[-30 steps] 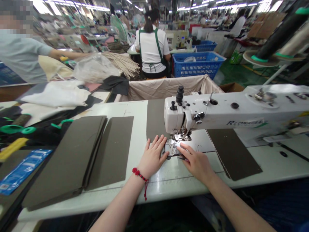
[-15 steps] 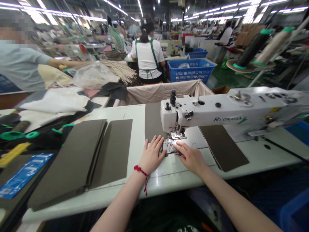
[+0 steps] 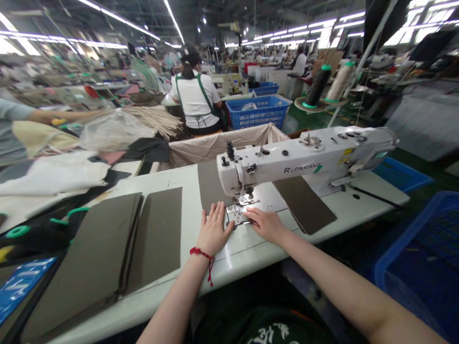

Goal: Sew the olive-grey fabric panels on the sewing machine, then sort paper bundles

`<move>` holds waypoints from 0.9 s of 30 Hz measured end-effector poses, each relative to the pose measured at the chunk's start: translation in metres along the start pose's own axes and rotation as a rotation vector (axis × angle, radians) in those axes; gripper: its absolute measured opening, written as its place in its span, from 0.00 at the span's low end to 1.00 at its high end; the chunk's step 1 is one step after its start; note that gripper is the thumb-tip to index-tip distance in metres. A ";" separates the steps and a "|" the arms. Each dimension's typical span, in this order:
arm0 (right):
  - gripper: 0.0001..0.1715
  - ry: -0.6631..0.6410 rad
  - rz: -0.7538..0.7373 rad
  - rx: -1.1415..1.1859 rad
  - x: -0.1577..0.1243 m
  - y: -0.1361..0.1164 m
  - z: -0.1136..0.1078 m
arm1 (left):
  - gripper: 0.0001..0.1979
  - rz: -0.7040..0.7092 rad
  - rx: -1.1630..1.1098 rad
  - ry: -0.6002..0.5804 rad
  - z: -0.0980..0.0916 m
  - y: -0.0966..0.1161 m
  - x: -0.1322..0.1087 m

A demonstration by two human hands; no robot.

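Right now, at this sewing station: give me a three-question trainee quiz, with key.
1. True or false: the left hand wears the red bracelet.
2. Where does the right hand lie?
A. On the table, by the metal plate
B. In the blue basket
C. On the floor
3. Fill in the blank: the word printed on the arm of the sewing machine reads ____.

Key: 1. True. 2. A. 3. RLONXIANG.
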State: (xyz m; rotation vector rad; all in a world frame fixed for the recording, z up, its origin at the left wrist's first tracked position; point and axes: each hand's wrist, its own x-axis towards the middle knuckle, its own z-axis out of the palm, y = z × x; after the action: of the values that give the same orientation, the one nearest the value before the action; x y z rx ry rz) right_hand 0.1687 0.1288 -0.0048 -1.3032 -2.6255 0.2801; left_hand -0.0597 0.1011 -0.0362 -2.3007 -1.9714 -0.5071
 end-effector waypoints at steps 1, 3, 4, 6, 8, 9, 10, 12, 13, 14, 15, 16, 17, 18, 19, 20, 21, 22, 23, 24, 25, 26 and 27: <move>0.27 -0.001 0.000 -0.010 0.001 0.005 -0.006 | 0.34 -0.010 0.007 -0.001 -0.005 0.001 0.000; 0.25 0.009 0.050 -0.047 0.001 0.021 -0.019 | 0.34 -0.035 0.029 -0.004 -0.016 0.005 -0.005; 0.24 0.019 0.098 -0.069 0.000 0.032 -0.026 | 0.34 -0.039 0.036 -0.006 -0.022 0.008 -0.011; 0.23 0.030 0.196 -0.104 -0.004 0.053 -0.038 | 0.37 0.001 0.034 -0.020 -0.030 0.016 -0.031; 0.23 0.028 0.248 -0.113 -0.011 0.068 -0.044 | 0.42 0.100 0.020 -0.051 -0.034 0.026 -0.060; 0.23 0.027 0.257 -0.111 -0.015 0.070 -0.044 | 0.44 0.148 0.023 -0.075 -0.035 0.031 -0.076; 0.23 0.027 0.255 -0.105 -0.019 0.069 -0.043 | 0.45 0.175 0.037 -0.104 -0.036 0.035 -0.092; 0.24 0.029 0.207 -0.054 -0.026 0.055 -0.037 | 0.40 0.152 0.099 -0.161 -0.042 0.041 -0.120; 0.25 0.025 0.157 -0.007 -0.029 0.044 -0.033 | 0.37 0.127 0.132 -0.192 -0.048 0.043 -0.131; 0.26 0.018 0.095 0.050 -0.032 0.032 -0.029 | 0.36 0.112 0.153 -0.232 -0.056 0.042 -0.140; 0.27 0.001 0.027 0.108 -0.035 0.019 -0.025 | 0.37 0.119 0.157 -0.283 -0.067 0.040 -0.146; 0.28 -0.023 -0.039 0.158 -0.037 0.006 -0.021 | 0.37 0.157 0.138 -0.348 -0.081 0.036 -0.151; 0.30 -0.054 -0.094 0.191 -0.040 -0.005 -0.018 | 0.37 0.219 0.101 -0.417 -0.096 0.030 -0.153; 0.31 -0.086 -0.135 0.208 -0.043 -0.015 -0.016 | 0.37 0.301 0.053 -0.480 -0.111 0.022 -0.154; 0.31 -0.114 -0.157 0.213 -0.046 -0.022 -0.015 | 0.37 0.393 0.004 -0.525 -0.126 0.012 -0.153; 0.31 -0.135 -0.160 0.209 -0.051 -0.028 -0.014 | 0.37 0.454 -0.020 -0.526 -0.140 0.000 -0.152; 0.31 -0.146 -0.145 0.203 -0.057 -0.031 -0.014 | 0.36 0.511 -0.023 -0.509 -0.150 -0.014 -0.151; 0.30 -0.148 -0.119 0.199 -0.063 -0.033 -0.014 | 0.34 0.525 0.003 -0.454 -0.158 -0.028 -0.149; 0.29 -0.143 -0.089 0.199 -0.071 -0.034 -0.014 | 0.33 0.506 0.046 -0.375 -0.161 -0.042 -0.147; 0.28 -0.135 -0.063 0.207 -0.079 -0.035 -0.015 | 0.32 0.471 0.092 -0.311 -0.161 -0.055 -0.146; 0.27 -0.127 -0.042 0.223 -0.087 -0.034 -0.016 | 0.32 0.393 0.137 -0.257 -0.157 -0.067 -0.145; 0.27 -0.118 -0.026 0.248 -0.096 -0.033 -0.016 | 0.32 0.291 0.164 -0.221 -0.151 -0.075 -0.144; 0.27 -0.108 -0.017 0.287 -0.103 -0.031 -0.017 | 0.32 0.182 0.174 -0.200 -0.143 -0.080 -0.142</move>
State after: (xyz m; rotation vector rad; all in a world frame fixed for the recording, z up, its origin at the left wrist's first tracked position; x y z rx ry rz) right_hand 0.2106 0.0290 0.0095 -1.1991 -2.5595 0.7137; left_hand -0.1842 -0.0575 0.0442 -2.4679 -1.7749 -0.0906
